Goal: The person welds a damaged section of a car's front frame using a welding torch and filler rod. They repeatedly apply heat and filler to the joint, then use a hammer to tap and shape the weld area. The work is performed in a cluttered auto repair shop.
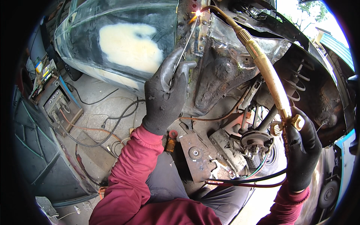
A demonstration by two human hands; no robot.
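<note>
My left hand (167, 93), in a black glove, pinches a thin metal filler rod (190, 37) that slants up and away. The rod's far end meets a bright glowing spot (198, 14) on the rusty car body pillar (203, 32). A brass gas torch (267, 69) is gripped near its valve knobs by my right hand (302, 150), also black-gloved. Its curved neck bends left, so the tip is at the glowing spot. A red hose and a black hose (243, 183) trail from the torch's lower end across my lap.
To the left of the pillar is a car door (75, 45) with a pale filler patch. A brake disc (257, 140) and coil spring (300, 77) are exposed at right. A metal plate (195, 150) lies below. A welding machine (60, 101) with cables stands at left.
</note>
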